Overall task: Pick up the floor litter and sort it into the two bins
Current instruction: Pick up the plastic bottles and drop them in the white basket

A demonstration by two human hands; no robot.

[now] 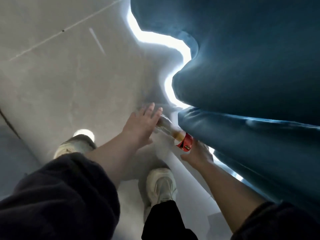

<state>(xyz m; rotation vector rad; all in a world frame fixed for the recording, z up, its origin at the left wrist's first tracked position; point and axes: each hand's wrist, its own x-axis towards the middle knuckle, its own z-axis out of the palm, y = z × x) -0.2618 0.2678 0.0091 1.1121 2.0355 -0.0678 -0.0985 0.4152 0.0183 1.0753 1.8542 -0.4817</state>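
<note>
A clear plastic bottle (170, 131) with a red label and a little brown liquid is held above the floor, close beside the blue sofa. My right hand (197, 153) grips its labelled end from below. My left hand (142, 125) reaches forward with fingers straight and spread, its fingertips against the bottle's clear far end. Neither bin is in view.
A large blue sofa (251, 75) with rounded cushions fills the right side, with bright light glaring along its edge. Pale grey floor tiles (60, 75) stretch to the left. My two light sneakers (161, 186) stand below the hands.
</note>
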